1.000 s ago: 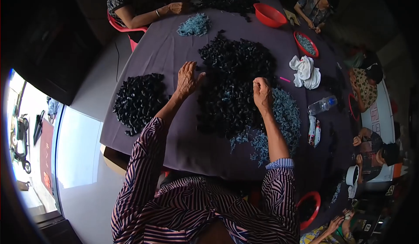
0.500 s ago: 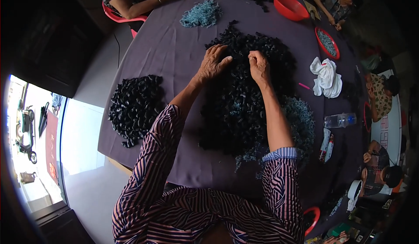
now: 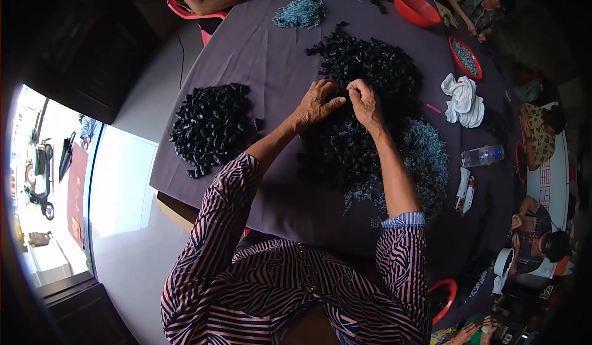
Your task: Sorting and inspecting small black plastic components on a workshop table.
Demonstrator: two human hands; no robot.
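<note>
Small black piece (image 3: 343, 96), pinched out of the big black heap (image 3: 364, 110) near the middle of the purple table (image 3: 246, 49), toward its far edge; too small and dark for its long axis to be read; fingertips of both hands meeting right on it, directly over the heap. Left hand (image 3: 316, 103) closed with thumb and forefinger together on the piece from the left; right hand (image 3: 365, 101) likewise clamped from the right, equally near, knuckles almost touching. Farther out: sorted black pile (image 3: 213, 126) by the left edge, well apart; blue-grey scraps (image 3: 425, 160) toward the right edge; white cloth (image 3: 462, 98) and clear bottle (image 3: 484, 156) beyond.
</note>
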